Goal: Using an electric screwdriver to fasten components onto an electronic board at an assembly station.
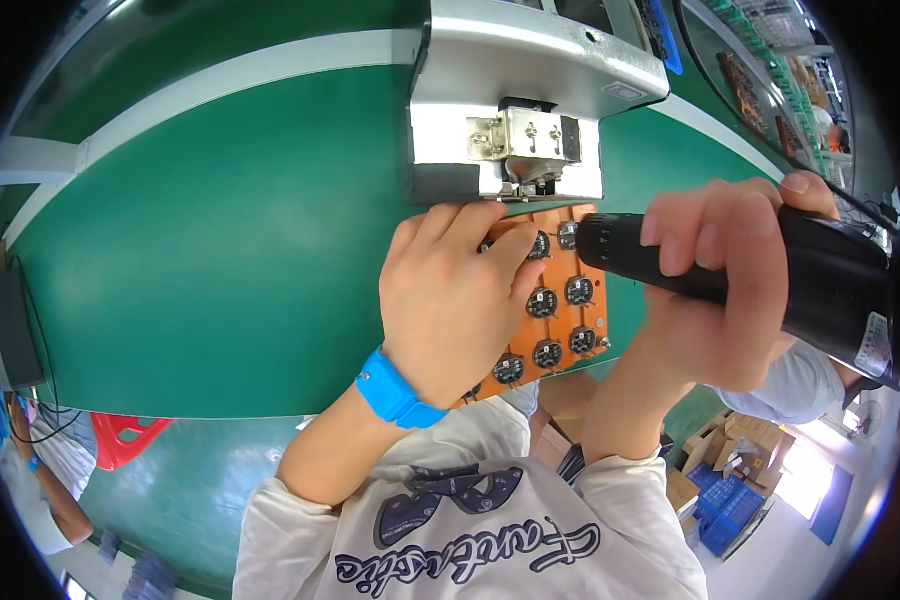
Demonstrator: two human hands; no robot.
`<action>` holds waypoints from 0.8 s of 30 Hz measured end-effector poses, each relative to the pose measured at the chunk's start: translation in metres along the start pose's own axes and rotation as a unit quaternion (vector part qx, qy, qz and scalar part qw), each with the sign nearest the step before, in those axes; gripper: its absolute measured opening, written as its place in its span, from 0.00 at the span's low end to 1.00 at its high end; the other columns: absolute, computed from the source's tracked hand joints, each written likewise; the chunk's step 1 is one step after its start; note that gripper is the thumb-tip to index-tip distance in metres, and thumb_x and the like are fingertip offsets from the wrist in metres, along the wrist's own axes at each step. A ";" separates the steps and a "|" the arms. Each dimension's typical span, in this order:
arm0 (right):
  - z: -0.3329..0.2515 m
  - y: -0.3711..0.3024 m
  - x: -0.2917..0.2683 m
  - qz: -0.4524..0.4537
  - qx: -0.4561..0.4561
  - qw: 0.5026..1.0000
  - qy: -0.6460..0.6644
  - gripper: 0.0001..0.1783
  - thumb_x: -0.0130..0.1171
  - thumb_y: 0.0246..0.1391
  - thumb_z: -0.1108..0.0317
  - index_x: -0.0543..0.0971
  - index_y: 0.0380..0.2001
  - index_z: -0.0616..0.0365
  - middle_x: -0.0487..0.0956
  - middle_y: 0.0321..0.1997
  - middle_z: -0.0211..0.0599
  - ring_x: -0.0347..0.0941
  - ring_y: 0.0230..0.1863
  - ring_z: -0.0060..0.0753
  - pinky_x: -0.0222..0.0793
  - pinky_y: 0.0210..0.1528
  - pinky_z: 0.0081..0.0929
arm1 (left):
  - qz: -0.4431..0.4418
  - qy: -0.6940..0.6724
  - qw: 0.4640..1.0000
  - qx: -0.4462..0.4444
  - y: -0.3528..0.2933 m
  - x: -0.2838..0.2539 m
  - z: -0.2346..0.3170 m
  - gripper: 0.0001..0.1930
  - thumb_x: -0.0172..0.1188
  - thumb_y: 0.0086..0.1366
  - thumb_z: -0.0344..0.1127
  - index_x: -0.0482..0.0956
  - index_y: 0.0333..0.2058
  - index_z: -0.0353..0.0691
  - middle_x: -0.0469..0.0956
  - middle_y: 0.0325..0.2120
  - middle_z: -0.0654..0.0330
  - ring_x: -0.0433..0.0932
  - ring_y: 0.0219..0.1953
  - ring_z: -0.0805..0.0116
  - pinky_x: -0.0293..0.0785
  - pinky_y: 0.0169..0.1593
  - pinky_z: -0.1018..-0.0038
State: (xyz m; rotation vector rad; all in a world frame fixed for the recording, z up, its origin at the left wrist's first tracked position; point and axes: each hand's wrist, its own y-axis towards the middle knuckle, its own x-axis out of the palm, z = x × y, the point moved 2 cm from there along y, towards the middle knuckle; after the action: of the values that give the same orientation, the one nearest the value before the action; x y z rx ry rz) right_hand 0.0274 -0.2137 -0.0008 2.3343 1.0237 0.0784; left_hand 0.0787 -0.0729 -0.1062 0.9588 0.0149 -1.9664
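Observation:
My right hand (725,270) is wrapped round a black powered screwdriver (835,285), held tilted with its nose toward the left. That nose is over a round black circuit board (568,236) near the far right corner of an orange fixture board (562,322), and its tip cannot be seen. Several more small round circuit boards (542,302) sit in rows on the fixture. My left hand (455,285), with a blue wristband (398,392), lies over the fixture's left side, its fingers curled at the far edge. Its forefinger and thumb are beside another round circuit board (539,246).
A bent metal stand with a silver mechanism (532,135) stands just beyond the fixture on the green tabletop (220,250). A red stool (128,437) is at lower left. Blue crates (725,505) and cardboard boxes lie at lower right. Other people are at both sides.

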 end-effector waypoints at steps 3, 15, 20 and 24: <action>0.012 -0.003 0.002 -0.021 -0.003 1.000 -0.019 0.21 0.55 0.60 0.75 0.69 0.56 0.67 0.69 0.26 0.36 0.69 0.21 0.33 0.71 0.29 0.38 | 0.004 0.008 1.000 0.000 0.000 -0.001 -0.001 0.17 0.81 0.49 0.36 0.91 0.39 0.45 0.87 0.43 0.63 0.83 0.45 0.58 0.76 0.50 0.62; 0.022 -0.007 0.006 0.019 0.020 0.999 0.025 0.21 0.55 0.61 0.77 0.70 0.57 0.65 0.71 0.25 0.36 0.71 0.21 0.35 0.72 0.29 0.41 | -0.001 -0.007 1.000 0.005 -0.001 0.002 -0.005 0.14 0.78 0.53 0.36 0.90 0.39 0.42 0.85 0.42 0.61 0.82 0.45 0.60 0.75 0.52 0.62; 0.022 -0.006 0.010 0.009 0.010 0.998 0.058 0.21 0.55 0.60 0.78 0.70 0.57 0.67 0.71 0.25 0.36 0.71 0.21 0.35 0.72 0.28 0.40 | -0.002 -0.005 1.000 0.004 -0.001 0.002 -0.004 0.13 0.78 0.53 0.36 0.90 0.39 0.42 0.85 0.42 0.61 0.82 0.45 0.60 0.75 0.52 0.61; 0.022 -0.006 0.014 0.015 0.023 0.997 0.067 0.21 0.55 0.60 0.78 0.70 0.56 0.67 0.71 0.25 0.37 0.72 0.21 0.35 0.72 0.28 0.39 | 0.010 -0.007 1.000 0.001 0.001 0.001 -0.004 0.17 0.81 0.48 0.35 0.91 0.38 0.42 0.87 0.42 0.61 0.84 0.44 0.57 0.77 0.49 0.62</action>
State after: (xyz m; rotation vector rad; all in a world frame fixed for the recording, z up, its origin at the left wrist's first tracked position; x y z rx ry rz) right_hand 0.0392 -0.2111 -0.0246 2.4132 1.0640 0.2290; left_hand 0.0816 -0.0725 -0.1088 0.9443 -0.0046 -1.9555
